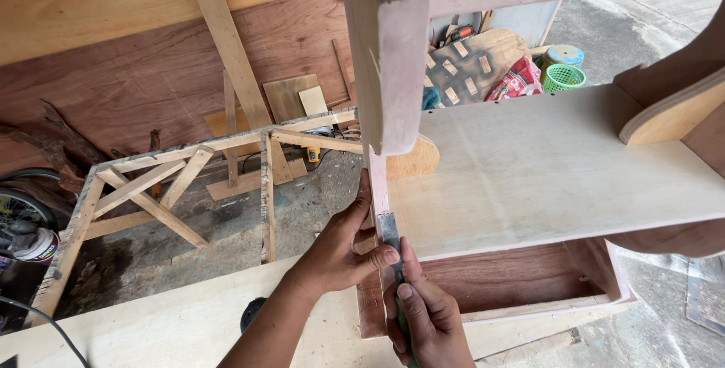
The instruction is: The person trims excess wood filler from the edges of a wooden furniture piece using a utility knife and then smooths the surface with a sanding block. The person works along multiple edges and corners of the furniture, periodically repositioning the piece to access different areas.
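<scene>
My left hand (340, 251) grips the edge of a wooden side panel (375, 187) of a plywood shelf unit (529, 172), thumb pressed against a flat metal blade (390, 234). My right hand (427, 319) holds that blade's green handle from below, thumb on top, with the blade laid flat on the panel's pinkish edge. A thick upright board (385, 51) of the unit rises just above the hands. The lower compartment (529, 274) shows reddish plywood inside.
An open wooden frame (174, 187) with diagonal braces lies on the dirty floor at left. A long pale plank (151, 323) runs below. A bicycle wheel (19, 209), green basket (563, 77), scrap boards and a black cable (45, 323) are around.
</scene>
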